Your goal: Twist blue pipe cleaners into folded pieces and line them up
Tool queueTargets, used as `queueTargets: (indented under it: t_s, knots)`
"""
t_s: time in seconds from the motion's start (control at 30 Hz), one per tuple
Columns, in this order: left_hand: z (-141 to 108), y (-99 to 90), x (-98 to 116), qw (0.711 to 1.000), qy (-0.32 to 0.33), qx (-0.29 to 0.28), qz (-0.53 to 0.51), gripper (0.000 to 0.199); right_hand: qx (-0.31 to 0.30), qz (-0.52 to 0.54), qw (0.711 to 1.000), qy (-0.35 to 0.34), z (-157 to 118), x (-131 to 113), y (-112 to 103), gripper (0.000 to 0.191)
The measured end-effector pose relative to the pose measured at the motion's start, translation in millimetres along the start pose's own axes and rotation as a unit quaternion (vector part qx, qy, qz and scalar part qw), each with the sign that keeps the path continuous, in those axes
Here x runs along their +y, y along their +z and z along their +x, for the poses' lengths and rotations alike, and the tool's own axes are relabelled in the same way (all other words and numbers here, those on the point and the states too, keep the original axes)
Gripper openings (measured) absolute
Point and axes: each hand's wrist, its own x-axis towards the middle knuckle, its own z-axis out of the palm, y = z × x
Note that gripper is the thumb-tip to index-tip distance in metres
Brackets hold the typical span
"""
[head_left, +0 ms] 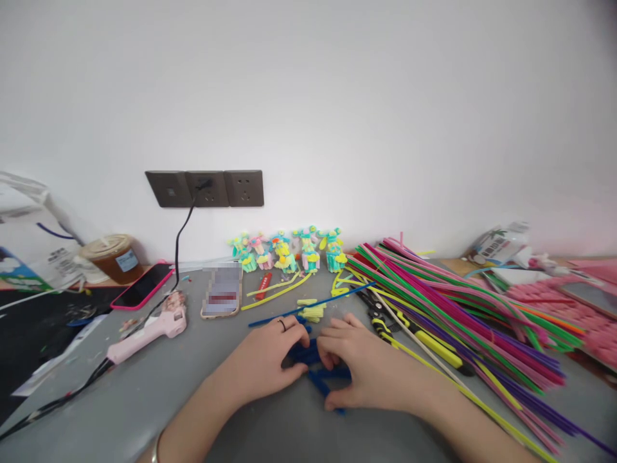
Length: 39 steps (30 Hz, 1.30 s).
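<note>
Short blue pipe cleaner pieces [313, 352] lie in a loose heap on the grey table, between my two hands. My left hand [272, 350], with a dark ring on one finger, curls its fingers and thumb round the left end of the heap. From the other side my right hand [361, 363] reaches over the pieces, fingers bent and thumb set well apart, touching the heap. Just beyond my fingers are short yellow pipe cleaner pieces [312, 311]. One long blue pipe cleaner [332, 297] stretches across behind them. My fingers hide part of the heap.
Several pipe-cleaner figures [284, 253] line the wall. Right are black-and-yellow pliers [378, 312], a yellow-handled tool [438, 350] and a large bundle of coloured pipe cleaners [463, 302]. Left are a pink corded glue gun [149, 334], a phone [222, 292], another pink-cased phone [143, 286] and a drink cup [110, 257].
</note>
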Motion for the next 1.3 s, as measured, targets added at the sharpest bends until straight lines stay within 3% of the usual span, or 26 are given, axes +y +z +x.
queueTargets:
  t_s: [0.17,0.3,0.4,0.53,0.7,0.87,1.0,1.13,1.3]
  knots:
    - [-0.2,1.3,0.2,1.000,-0.002,0.009,0.013,0.020,-0.024,0.000,1.000,-0.015,-3.2,1.5,-3.4,0.022]
    - [-1.1,-1.0,1.1,1.000,0.001,0.010,0.014,0.020,-0.043,0.017,0.999,-0.026,-4.7,6.7,-12.1,0.023]
    - [0.4,-7.7,-4.6,0.999,-0.021,0.045,0.006,0.012,-0.043,0.049,0.998,-0.022,-3.8,9.5,-17.6,0.021]
    - [3.7,-14.5,-24.6,0.986,-0.125,0.111,0.009,0.008,0.066,0.057,0.996,0.021,1.1,12.3,-20.4,0.009]
    - [4.6,-8.2,-43.3,0.979,-0.181,0.083,0.050,0.008,0.167,-0.005,0.985,0.050,7.6,17.5,-16.6,0.011]
    - [5.3,-3.7,-42.8,0.976,-0.174,0.083,0.098,0.014,0.178,-0.005,0.983,0.044,9.2,14.6,-15.7,0.013]
    - [6.8,-7.3,-37.6,0.975,-0.153,0.153,0.052,0.013,0.183,0.058,0.980,0.052,10.7,14.5,-11.8,0.016]
    - [7.0,-9.9,-24.7,0.973,-0.088,0.207,-0.040,0.011,0.176,0.185,0.965,0.064,13.4,17.4,-3.8,0.020]
    - [4.1,-7.5,-2.0,0.986,0.018,0.126,-0.109,0.010,0.142,0.385,0.911,0.043,13.4,12.8,-0.7,0.038]
